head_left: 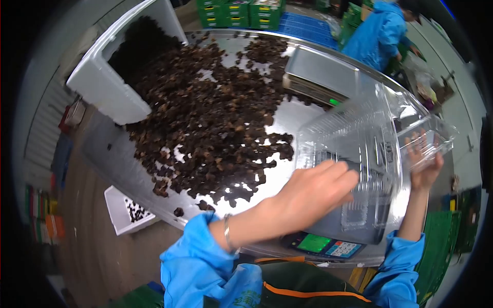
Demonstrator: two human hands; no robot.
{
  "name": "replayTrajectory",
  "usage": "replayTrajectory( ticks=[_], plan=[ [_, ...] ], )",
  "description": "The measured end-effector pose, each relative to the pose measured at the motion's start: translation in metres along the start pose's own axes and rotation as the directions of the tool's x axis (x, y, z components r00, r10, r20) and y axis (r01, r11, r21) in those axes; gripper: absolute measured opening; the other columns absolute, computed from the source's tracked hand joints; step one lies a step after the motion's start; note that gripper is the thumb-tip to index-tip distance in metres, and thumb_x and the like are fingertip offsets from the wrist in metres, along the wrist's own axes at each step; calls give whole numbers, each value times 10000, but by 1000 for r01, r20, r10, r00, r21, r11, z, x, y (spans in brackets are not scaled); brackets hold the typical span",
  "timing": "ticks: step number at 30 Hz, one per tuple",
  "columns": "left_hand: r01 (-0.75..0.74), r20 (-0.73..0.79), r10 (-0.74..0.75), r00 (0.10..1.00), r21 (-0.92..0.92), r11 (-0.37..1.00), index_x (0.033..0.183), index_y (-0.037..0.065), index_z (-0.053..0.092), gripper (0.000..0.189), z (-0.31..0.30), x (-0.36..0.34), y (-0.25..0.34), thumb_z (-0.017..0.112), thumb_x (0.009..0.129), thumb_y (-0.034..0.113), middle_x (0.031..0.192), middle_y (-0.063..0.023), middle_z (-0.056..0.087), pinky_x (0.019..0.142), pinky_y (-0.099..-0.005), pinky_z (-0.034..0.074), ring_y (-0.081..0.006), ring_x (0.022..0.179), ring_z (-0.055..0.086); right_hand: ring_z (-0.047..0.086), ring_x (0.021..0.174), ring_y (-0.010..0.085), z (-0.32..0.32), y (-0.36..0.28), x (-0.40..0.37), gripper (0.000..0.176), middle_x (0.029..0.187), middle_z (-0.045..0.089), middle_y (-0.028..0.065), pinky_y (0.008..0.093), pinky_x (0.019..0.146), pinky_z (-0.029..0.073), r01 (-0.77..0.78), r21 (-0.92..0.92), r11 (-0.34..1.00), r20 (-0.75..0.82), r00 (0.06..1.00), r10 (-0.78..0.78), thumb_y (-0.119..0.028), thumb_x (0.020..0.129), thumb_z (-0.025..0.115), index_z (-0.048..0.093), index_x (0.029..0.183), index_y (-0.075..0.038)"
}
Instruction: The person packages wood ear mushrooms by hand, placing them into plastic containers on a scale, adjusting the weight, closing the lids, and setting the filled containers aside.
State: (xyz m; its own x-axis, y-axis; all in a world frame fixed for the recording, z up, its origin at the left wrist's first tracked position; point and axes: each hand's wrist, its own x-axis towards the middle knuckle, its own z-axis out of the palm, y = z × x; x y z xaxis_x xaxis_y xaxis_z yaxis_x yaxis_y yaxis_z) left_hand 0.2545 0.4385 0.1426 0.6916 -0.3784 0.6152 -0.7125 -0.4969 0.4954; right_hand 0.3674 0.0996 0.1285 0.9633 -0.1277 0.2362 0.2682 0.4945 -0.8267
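Observation:
My left hand (323, 192), with a bracelet at the wrist, is curled closed over the near side of a clear plastic container stack (349, 138). What its fingers hold, if anything, I cannot make out. To the right, my right hand (423, 159) grips a clear plastic container (429, 138), its fingers showing through the plastic. Beneath the stack is a scale, its lit green display (314, 243) facing me. Left of my hands, a wide heap of dark brown, crinkled pieces like wood ear mushrooms (210, 113) is spread over the metal table (287, 115).
A white foam box (102, 87) lies tipped at the far left, dark pieces spilling out. A second scale (323, 69) stands at the back. On the floor is a white bin (120, 213) with dark bits. Green crates (239, 14) and a person in blue (377, 36) are beyond.

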Motion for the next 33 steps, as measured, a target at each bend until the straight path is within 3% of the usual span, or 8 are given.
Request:
replayTrajectory(
  ticks=[4,6,9,12,15,20,27,33],
  plan=[
    [62,241,-138,961,297,953,996,48,492,462,45,-9,-99,740,660,247,870,-102,529,683,-424,455,-290,824,543,138,1325,412,-37,19,63,724,1408,185,226,572,1068,165,-95,405,909,-288,931,226,-350,768,575,256,1363,-90],
    [196,23,-201,979,143,970,1058,38,521,483,24,-25,-142,733,673,239,934,-130,566,741,-424,456,-303,870,554,148,1323,413,-34,41,75,721,1399,196,250,584,1067,157,34,500,865,-553,782,289,-344,788,549,242,1353,-18],
    [468,-410,-339,847,271,841,883,46,656,145,-58,-83,-234,633,783,148,849,-131,643,709,-382,490,-302,805,610,190,1320,386,-141,70,110,689,1378,240,260,504,1092,185,1,597,802,-479,802,356,-301,829,488,214,1329,87],
    [782,-801,-326,502,260,567,944,55,644,154,-147,-169,-331,593,801,81,885,-146,626,739,-379,487,-309,833,605,351,1247,377,-169,77,109,554,1308,371,258,426,1048,329,-98,602,793,-553,665,502,-204,875,438,265,1292,117],
    [865,-804,-364,470,338,371,989,71,633,193,-208,-222,-386,591,801,69,922,-147,615,749,-379,481,-315,847,600,560,1053,307,-132,76,93,453,1170,536,202,371,873,501,-321,342,884,-706,532,466,-184,905,434,350,1262,83],
    [812,-593,-561,578,489,319,1069,156,606,293,-241,-236,-409,621,781,102,865,-108,578,692,-401,487,-316,816,593,638,783,128,-29,87,80,290,1016,638,56,222,631,538,-586,-115,802,-381,772,509,-144,895,480,539,1157,-35],
    [708,-507,-515,692,617,343,942,139,648,165,-240,-236,-428,630,778,148,832,-67,561,600,-383,493,-286,682,605,556,589,66,189,147,58,269,830,602,11,184,482,479,-538,-592,601,-242,829,504,-138,858,539,511,1116,-66],
    [664,-556,-372,743,546,510,892,94,644,101,-240,-246,-436,629,804,143,805,-45,567,534,-306,477,-213,605,594,563,617,134,281,193,33,150,787,600,77,245,573,474,-421,-849,321,-48,665,745,-69,813,549,545,957,-26]
  ],
)
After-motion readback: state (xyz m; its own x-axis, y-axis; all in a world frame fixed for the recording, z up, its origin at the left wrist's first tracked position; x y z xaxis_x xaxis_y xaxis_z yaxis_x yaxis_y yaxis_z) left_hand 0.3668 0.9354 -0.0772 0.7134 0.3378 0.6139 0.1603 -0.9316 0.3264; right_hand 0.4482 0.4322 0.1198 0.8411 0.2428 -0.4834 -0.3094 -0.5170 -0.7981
